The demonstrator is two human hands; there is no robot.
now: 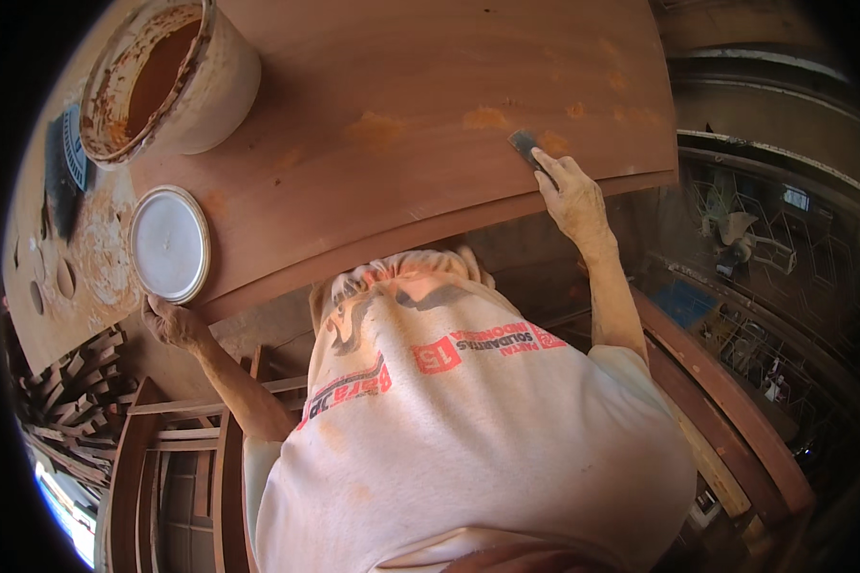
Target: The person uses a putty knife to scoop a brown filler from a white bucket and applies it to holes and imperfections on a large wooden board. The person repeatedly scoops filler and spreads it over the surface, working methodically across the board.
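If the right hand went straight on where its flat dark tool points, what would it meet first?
Most likely the orange patch on the brown board, just beyond the tool in the right hand; the tool's height is unclear.

Across the upper frame, the reddish-brown wooden panel (392, 72) looks smooth and matt, with chalky orange patches (487, 117); the dark grey rectangular scraper (523, 144) looks dull. Upper left, the round whitish plastic bucket (222, 100) is crusted inside.

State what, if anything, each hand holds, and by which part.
Right hand: a flat, dark rectangular scraper, by its near end. Left hand: at the near rim of a round grey lid; grip unclear.
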